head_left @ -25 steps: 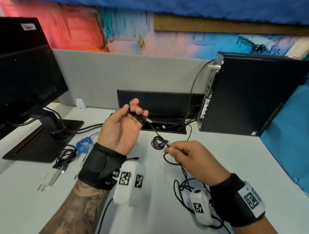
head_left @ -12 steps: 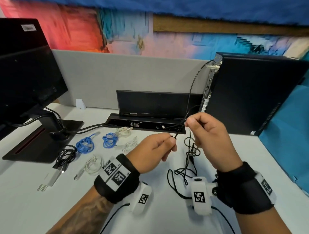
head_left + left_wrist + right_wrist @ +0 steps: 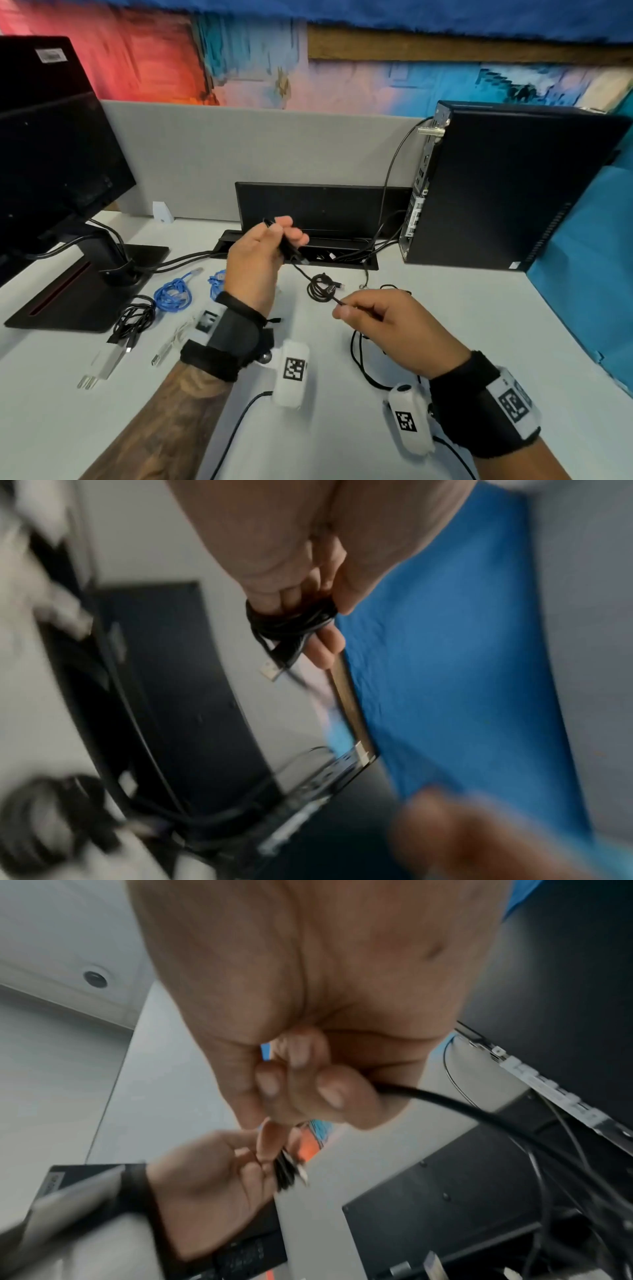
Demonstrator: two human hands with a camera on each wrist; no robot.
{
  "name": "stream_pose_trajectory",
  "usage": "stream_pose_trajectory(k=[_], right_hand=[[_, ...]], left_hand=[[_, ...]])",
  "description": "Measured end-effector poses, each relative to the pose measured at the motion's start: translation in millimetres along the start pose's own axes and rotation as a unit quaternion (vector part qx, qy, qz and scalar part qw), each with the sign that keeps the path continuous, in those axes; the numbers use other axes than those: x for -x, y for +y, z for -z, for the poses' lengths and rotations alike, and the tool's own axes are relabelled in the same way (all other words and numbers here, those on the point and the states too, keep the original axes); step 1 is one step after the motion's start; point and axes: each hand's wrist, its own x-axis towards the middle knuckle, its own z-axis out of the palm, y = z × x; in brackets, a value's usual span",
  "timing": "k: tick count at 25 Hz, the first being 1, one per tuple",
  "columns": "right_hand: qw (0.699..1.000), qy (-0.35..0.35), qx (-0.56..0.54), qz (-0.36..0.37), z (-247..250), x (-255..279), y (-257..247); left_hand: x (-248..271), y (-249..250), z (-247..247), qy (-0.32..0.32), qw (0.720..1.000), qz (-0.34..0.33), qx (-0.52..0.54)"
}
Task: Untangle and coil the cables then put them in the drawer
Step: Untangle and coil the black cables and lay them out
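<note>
The cable (image 3: pixel 301 270) is black, like the monitor (image 3: pixel 58 144) and computer case (image 3: pixel 507 192). Two coiled cables (image 3: pixel 173 294) on the white table (image 3: pixel 462 308) are blue (bright against it). Wrist bands (image 3: pixel 479 404) are black with black-and-white square markers.

A grey partition (image 3: pixel 274 154) backs the white desk (image 3: pixel 445 342), beneath what seems a colourful mural (image 3: pixel 239 68).
</note>
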Motion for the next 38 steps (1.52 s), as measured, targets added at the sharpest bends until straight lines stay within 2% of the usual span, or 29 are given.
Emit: stream_pose_trajectory(k=[2, 4, 7, 9, 11, 13, 14, 16, 18, 19, 21, 23, 26, 27, 29, 32, 34, 36, 38], right_hand=[[0.997, 0.055, -0.039, 0.029, 10, 2, -10], [0.987, 0.14, -0.043, 0.067, 24, -1, -15], [0.972, 0.218, -0.011, 0.08, 38, -11, -15], [0.97, 0.234, -0.027, 0.058, 40, -20, -7], [0.979, 0.194, -0.041, 0.042, 30, -24, 2], [0.992, 0.114, -0.049, 0.031, 11, -20, 5], [0.995, 0.083, -0.046, 0.028, 1, -15, 5], [0.999, 0.038, -0.007, 0.035, -11, -5, 2], [0.997, 0.0, 0.055, 0.051, -11, 2, -8], [0.996, -0.007, 0.062, 0.061, -8, 4, -13], [0.996, 0.012, 0.031, 0.082, 4, 7, -26], [0.993, 0.066, 0.011, 0.101, 17, 6, -31], [0.982, 0.148, 0.04, 0.108, 29, -8, -21], [0.981, 0.161, 0.039, 0.101, 29, -13, -14], [0.982, 0.166, 0.01, 0.087, 23, -21, 0], [0.991, 0.122, -0.026, 0.058, 7, -20, 11], [0.998, 0.056, -0.014, 0.033, -1, -15, 14], [0.999, 0.01, 0.027, 0.021, -6, -10, 13], [0.997, -0.006, 0.071, 0.033, -6, -6, 5]], left_hand=[[9, -17, 4, -0.044, 0.968, -0.08, -0.232], [23, -22, 0, -0.165, 0.935, -0.065, -0.307], [43, -11, -12, -0.32, 0.904, 0.007, -0.284], [50, 9, -21, -0.359, 0.917, 0.115, -0.128], [49, 33, -26, -0.336, 0.913, 0.206, 0.109], [36, 43, -23, -0.241, 0.914, 0.194, 0.263], [29, 42, -21, -0.187, 0.924, 0.169, 0.289], [18, 33, -16, -0.105, 0.959, 0.107, 0.242], [16, 15, -10, -0.063, 0.996, 0.016, 0.056], [18, 6, -8, -0.063, 0.995, -0.037, -0.061], [25, -7, -6, -0.107, 0.961, -0.104, -0.232], [36, -11, -7, -0.195, 0.936, -0.095, -0.278], [48, -6, -13, -0.321, 0.916, 0.001, -0.241], [50, -2, -15, -0.335, 0.917, 0.037, -0.211], [51, 7, -18, -0.325, 0.934, 0.119, -0.085], [43, 22, -20, -0.229, 0.937, 0.205, 0.168], [30, 26, -15, -0.14, 0.932, 0.193, 0.274], [17, 22, -9, -0.065, 0.939, 0.157, 0.3], [9, 9, -4, -0.026, 0.968, 0.105, 0.226]])
